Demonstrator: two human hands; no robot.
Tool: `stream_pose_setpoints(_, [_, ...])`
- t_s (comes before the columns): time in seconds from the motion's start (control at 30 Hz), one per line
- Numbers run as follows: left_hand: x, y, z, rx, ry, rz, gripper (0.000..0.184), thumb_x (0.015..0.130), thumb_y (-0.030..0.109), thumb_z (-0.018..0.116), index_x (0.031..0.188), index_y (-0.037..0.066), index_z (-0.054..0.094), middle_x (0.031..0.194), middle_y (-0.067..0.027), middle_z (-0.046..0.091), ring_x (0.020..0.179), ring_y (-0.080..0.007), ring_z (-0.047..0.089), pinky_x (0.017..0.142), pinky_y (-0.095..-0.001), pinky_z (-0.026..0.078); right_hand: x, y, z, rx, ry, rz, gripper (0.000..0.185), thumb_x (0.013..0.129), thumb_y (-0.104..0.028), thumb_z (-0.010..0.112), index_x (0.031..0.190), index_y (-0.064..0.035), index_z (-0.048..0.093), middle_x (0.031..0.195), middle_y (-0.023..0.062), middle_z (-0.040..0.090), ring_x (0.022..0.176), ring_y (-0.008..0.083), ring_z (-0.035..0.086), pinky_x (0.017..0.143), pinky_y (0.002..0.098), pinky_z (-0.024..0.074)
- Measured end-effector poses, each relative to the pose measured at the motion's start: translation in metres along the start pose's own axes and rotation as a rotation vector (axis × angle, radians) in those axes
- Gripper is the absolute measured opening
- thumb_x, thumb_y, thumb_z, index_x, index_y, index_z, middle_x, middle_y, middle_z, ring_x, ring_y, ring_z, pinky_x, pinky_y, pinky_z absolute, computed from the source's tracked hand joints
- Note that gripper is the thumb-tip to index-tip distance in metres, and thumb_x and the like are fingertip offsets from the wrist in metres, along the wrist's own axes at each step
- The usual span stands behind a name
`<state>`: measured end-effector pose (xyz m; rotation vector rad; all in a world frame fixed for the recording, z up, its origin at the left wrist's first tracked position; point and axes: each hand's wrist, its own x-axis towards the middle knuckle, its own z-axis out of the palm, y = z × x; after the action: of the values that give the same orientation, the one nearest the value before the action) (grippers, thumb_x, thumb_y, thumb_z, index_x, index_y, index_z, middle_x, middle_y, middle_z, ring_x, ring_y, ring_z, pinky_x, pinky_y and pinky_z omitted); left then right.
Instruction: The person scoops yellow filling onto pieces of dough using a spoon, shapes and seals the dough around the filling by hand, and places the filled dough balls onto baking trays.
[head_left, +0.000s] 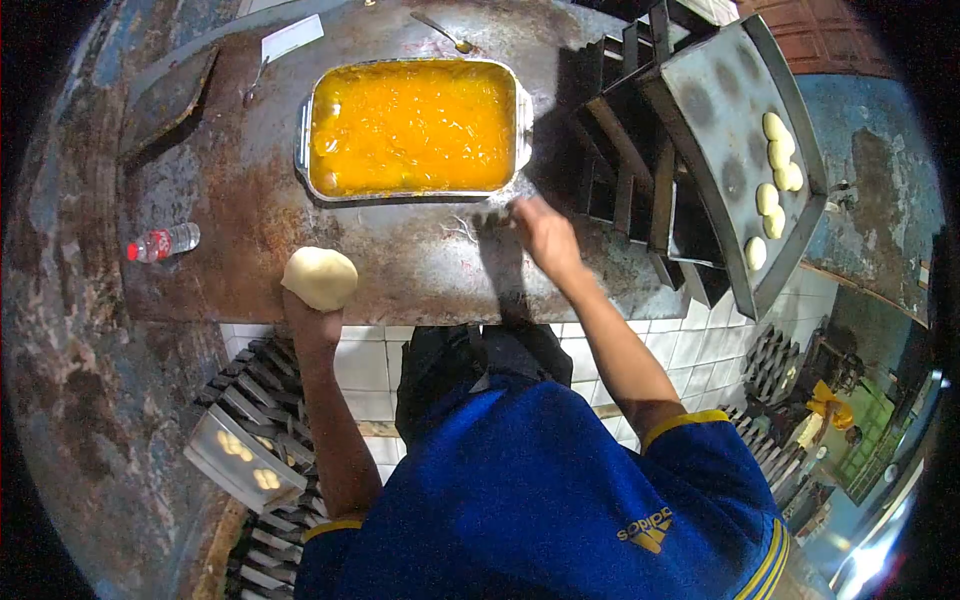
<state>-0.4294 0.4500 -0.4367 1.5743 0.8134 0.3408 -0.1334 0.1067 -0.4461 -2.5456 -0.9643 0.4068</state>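
Dough (320, 279), pale and rounded, lies over our left hand (311, 325) at the near edge of the tabletop (410, 255), to the left of and nearer to us than the metal pan (410, 196). It hides our left fingers, so we cannot tell how far they are bent. Our right hand (548, 238) is just beside the near right corner of the pan; it is blurred, and although its fingers look drawn together, we cannot tell whether they are closed on anything. The pan is rectangular, and a glossy orange-yellow mixture (410, 125) spreads across its inside. Beyond the pan we see a spoon (462, 46) on the tabletop, and farther left a white rectangular piece (292, 38). To the left of our dough a clear bottle (170, 242) lies on its side, its red cap (132, 251) toward the left. On our right stand stacked metal trays (628, 145); the top tray (720, 90) bears several pale pieces (779, 155) along its right side. Low on our left, another tray (225, 478) carries more small pieces (233, 446).
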Motion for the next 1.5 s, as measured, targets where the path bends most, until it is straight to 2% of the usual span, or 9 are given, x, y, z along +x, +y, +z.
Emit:
stream_pose_setpoints(0.1, [-0.001,0.028,0.010,-0.830,0.116,-0.409,0.066,0.087,-0.009,0.075,0.147,0.004,0.048,0.137,-0.0118,0.061,0.126,-0.0246,0.061,0.109,-0.0410,0.051,0.044,-0.011,-0.045,0.043,0.154,0.042,0.017,0.102,-0.008,0.059,0.116,-0.0112,0.066,0.106,0.0183,0.064,0.092,0.0449,0.069,0.078,0.0530,0.0571])
stream_pose_setpoints(0.3, [-0.001,0.026,0.025,-0.236,0.113,-0.167,0.068,0.088,-0.008,0.075,0.148,0.005,0.048,0.139,-0.0099,0.059,0.127,-0.0213,0.059,0.111,-0.0408,0.049,0.066,0.016,-0.033,-0.194,-0.043,-0.066,0.031,0.096,-0.007,0.059,0.125,-0.0153,0.067,0.117,0.0149,0.062,0.107,0.0373,0.069,0.088,0.0497,0.0608])
stream_pose_setpoints(0.4, [0.001,0.048,0.025,-0.987,0.280,-0.571,0.069,0.087,-0.009,0.075,0.148,0.005,0.047,0.140,-0.0098,0.059,0.127,-0.0206,0.059,0.111,-0.0401,0.048,0.062,0.019,-0.026,-0.190,-0.006,-0.124,0.025,0.100,-0.009,0.054,0.120,-0.0133,0.068,0.110,0.0131,0.065,0.100,0.0373,0.071,0.084,0.0486,0.0613])
stream_pose_setpoints(0.5, [0.001,0.007,0.021,-0.225,0.105,-0.127,0.067,0.088,-0.008,0.076,0.148,0.004,0.048,0.141,-0.0107,0.059,0.127,-0.0213,0.059,0.110,-0.0399,0.048,0.062,0.004,-0.037,-0.171,-0.123,-0.078,0.032,0.095,-0.008,0.059,0.125,-0.0143,0.067,0.113,0.0152,0.064,0.106,0.0371,0.071,0.085,0.0499,0.0616])
stream_pose_setpoints(0.6, [0.003,0.050,0.029,-0.941,0.238,-0.550,0.066,0.088,-0.006,0.074,0.147,0.003,0.047,0.141,-0.0116,0.060,0.128,-0.0224,0.060,0.110,-0.0390,0.048,0.068,0.004,-0.037,-0.225,-0.153,-0.120,0.030,0.095,-0.009,0.059,0.122,-0.0148,0.070,0.109,0.0157,0.066,0.096,0.0383,0.074,0.081,0.0517,0.0621])
stream_pose_setpoints(0.7, [0.004,0.025,0.029,-0.194,0.047,-0.134,0.062,0.087,-0.005,0.074,0.144,0.001,0.051,0.136,-0.0113,0.063,0.125,-0.0217,0.062,0.108,-0.0371,0.049,0.081,0.000,-0.045,-0.265,-0.226,-0.144,0.028,0.094,-0.012,0.061,0.118,-0.0150,0.074,0.105,0.0174,0.071,0.090,0.0390,0.076,0.079,0.0524,0.0625])
stream_pose_setpoints(0.8, [0.004,0.048,0.034,-0.144,0.045,-0.221,0.060,0.083,-0.005,0.075,0.140,0.001,0.055,0.129,-0.0104,0.068,0.118,-0.0206,0.065,0.105,-0.0360,0.051,0.100,-0.002,-0.059,-0.288,-0.342,-0.128,0.027,0.092,-0.013,0.062,0.114,-0.0131,0.077,0.104,0.0193,0.076,0.092,0.0402,0.076,0.080,0.0526,0.0627])
stream_pose_setpoints(1.07, [0.010,0.139,0.074,0.435,-0.155,0.179,0.038,0.080,0.005,0.081,0.116,-0.001,0.071,0.110,-0.0196,0.076,0.107,-0.0321,0.075,0.094,-0.0401,0.058,0.085,-0.058,-0.123,0.649,-0.607,-0.014,0.029,0.105,-0.024,0.067,0.123,-0.0013,0.073,0.108,0.0113,0.078,0.102,0.0168,0.069,0.095,0.0355,0.0538])
stream_pose_setpoints(1.5, [0.019,0.181,0.115,0.319,-0.123,0.354,0.038,0.080,0.015,0.088,0.110,0.001,0.069,0.105,-0.0199,0.076,0.100,-0.0371,0.074,0.086,-0.0425,0.057,-0.015,-0.171,-0.134,0.283,0.167,-0.346,0.056,0.087,0.004,0.067,0.138,-0.0197,0.069,0.116,0.0123,0.062,0.101,0.0347,0.065,0.091,0.0434,0.0547])
